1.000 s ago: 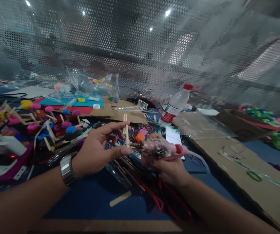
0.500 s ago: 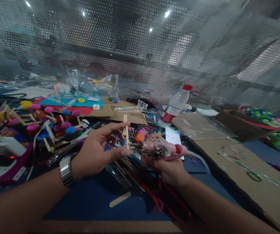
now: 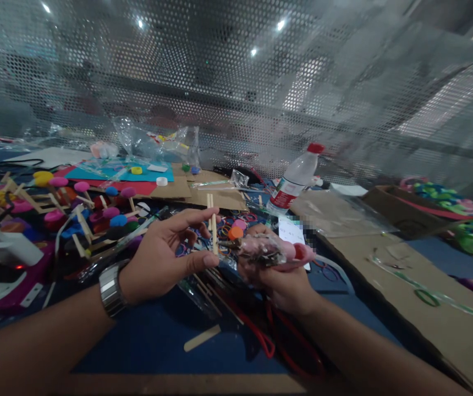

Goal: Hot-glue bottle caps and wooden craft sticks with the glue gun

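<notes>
My left hand [image 3: 166,250] pinches a pair of joined wooden craft sticks [image 3: 213,231] upright between thumb and forefinger, the other fingers curled behind. My right hand [image 3: 280,283] is wrapped round a pink hot glue gun [image 3: 278,250], whose body is partly covered in clear, smeared plastic. The dark nozzle of the gun points left and sits close to the sticks; whether it touches them I cannot tell. Behind the nozzle lie an orange disc [image 3: 235,233] and a pink disc [image 3: 240,224]. Below the hands a single craft stick [image 3: 202,337] rests flat on the blue table [image 3: 149,346].
Several stick pieces with coloured caps [image 3: 83,214] crowd the left, beside a purple power strip [image 3: 17,289]. A red-capped bottle [image 3: 292,184] stands behind my right hand, near a lit phone [image 3: 290,231]. Red-handled scissors [image 3: 263,338] lie below. Cardboard [image 3: 410,286] covers the right.
The glue gun's nozzle has shifted very slightly left, toward the sticks. Both hands keep their grips, and the view has moved only a little.
</notes>
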A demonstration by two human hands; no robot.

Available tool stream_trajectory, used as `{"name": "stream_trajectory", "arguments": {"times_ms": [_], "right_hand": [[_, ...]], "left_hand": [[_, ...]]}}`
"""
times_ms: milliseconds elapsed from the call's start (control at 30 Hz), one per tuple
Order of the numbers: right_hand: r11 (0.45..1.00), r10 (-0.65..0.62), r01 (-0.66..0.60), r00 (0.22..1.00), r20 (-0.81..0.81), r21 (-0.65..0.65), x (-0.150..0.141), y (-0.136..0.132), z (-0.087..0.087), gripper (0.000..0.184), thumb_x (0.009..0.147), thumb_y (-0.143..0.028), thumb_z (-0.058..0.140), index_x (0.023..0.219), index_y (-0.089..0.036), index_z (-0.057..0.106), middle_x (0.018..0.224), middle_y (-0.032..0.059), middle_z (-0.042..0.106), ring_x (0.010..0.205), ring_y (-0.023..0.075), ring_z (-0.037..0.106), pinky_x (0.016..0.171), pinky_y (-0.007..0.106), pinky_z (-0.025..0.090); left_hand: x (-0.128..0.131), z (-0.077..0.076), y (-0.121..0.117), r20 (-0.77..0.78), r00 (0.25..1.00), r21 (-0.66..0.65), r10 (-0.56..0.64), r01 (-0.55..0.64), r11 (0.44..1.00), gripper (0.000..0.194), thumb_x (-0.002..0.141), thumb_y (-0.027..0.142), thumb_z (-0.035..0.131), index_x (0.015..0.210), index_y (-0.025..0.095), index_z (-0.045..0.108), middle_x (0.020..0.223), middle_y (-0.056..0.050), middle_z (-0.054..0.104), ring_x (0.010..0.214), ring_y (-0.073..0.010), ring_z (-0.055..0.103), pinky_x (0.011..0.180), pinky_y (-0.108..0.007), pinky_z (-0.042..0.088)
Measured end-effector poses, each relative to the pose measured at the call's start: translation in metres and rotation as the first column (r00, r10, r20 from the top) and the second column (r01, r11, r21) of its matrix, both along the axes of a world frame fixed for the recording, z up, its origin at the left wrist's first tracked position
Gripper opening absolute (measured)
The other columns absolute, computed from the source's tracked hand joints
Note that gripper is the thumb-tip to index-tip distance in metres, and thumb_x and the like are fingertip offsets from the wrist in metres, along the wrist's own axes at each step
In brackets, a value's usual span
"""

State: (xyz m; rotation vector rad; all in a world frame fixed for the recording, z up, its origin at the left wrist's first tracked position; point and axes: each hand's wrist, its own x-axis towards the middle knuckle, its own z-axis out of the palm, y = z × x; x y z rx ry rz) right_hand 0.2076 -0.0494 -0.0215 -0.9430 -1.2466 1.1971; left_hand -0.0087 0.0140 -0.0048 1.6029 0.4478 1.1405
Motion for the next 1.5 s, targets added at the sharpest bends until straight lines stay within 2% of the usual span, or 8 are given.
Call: {"name": "stream_trajectory", "arguments": {"times_ms": [133,367,600,833,1500], "right_hand": [[1.000,0.016,-0.016,1.000,-0.014,-0.012,0.0001,-0.0002,-0.0002,0.033,0.070,-0.031,0.080,0.091,-0.026,0.055,0.063,-0.0066,0.051,0.050,0.0122,0.042,0.045,0.027,0.029],[1.000,0.020,-0.020,1.000,-0.016,-0.016,0.0031,0.0005,-0.0035,0.032,0.072,-0.029,0.080,0.092,-0.024,0.056,0.063,-0.0066,0.053,0.050,0.0112,0.046,0.045,0.025,0.030],[1.000,0.014,-0.014,1.000,-0.001,-0.013,0.0015,0.0011,0.0008,0.032,0.072,-0.027,0.078,0.091,-0.024,0.053,0.062,-0.0066,0.054,0.049,0.0108,0.046,0.044,0.024,0.029],[1.000,0.012,-0.013,1.000,-0.012,-0.012,0.0007,0.0016,0.0005,0.036,0.071,-0.028,0.079,0.093,-0.024,0.052,0.063,-0.0074,0.054,0.048,0.0103,0.047,0.044,0.024,0.030],[0.999,-0.030,0.029,0.999,-0.012,-0.040,-0.0002,0.0020,0.0017,0.034,0.067,-0.022,0.075,0.092,-0.025,0.052,0.060,-0.0084,0.052,0.048,0.0105,0.041,0.045,0.026,0.029]], "left_hand": [[-0.0001,0.0011,-0.0007,-0.014,1.000,0.010,0.008,-0.008,1.000,0.062,0.069,0.038,0.093,0.128,0.027,0.075,0.121,-0.011,0.073,0.095,-0.0222,0.067,0.080,-0.032,0.053],[0.0001,0.0006,-0.0011,-0.001,1.000,0.001,0.002,-0.002,1.000,0.061,0.069,0.036,0.094,0.127,0.031,0.076,0.123,-0.009,0.073,0.097,-0.0217,0.066,0.081,-0.031,0.052],[-0.0011,-0.0006,-0.0006,-0.023,1.000,0.012,0.002,-0.002,1.000,0.061,0.070,0.037,0.093,0.128,0.034,0.075,0.128,-0.008,0.071,0.103,-0.0223,0.065,0.084,-0.031,0.052],[-0.0015,0.0011,-0.0017,-0.031,0.999,0.012,0.008,-0.007,1.000,0.063,0.070,0.038,0.093,0.129,0.030,0.075,0.127,-0.011,0.071,0.100,-0.0230,0.066,0.084,-0.032,0.053],[-0.0009,0.0014,-0.0020,-0.032,0.999,0.026,0.002,-0.001,1.000,0.062,0.070,0.037,0.092,0.129,0.030,0.075,0.128,-0.011,0.071,0.103,-0.0239,0.065,0.083,-0.031,0.052]]}}
